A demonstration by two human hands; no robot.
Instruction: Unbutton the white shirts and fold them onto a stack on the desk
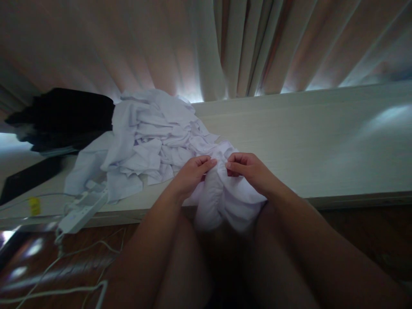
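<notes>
Both hands pinch one piece of white cloth [214, 193], which looks like a garment with a gathered seam down its middle. My left hand [198, 166] is closed on its upper left part, thumb and index finger pressed together. My right hand [243, 166] grips the same cloth a short way to the right, fingers curled. The cloth's lower part hangs over the ledge's front edge between my knees. Just behind and to the left lies a crumpled heap of white cloth [161, 133]; whether it joins the held piece I cannot tell.
A pale ledge [305, 141] runs along the curtains [180, 47]. At its left lie a black folded pile [74, 116] and a flat dark object [30, 178]. A white power strip [83, 210] sits on the front edge, its cables [61, 257] trailing over the wooden floor.
</notes>
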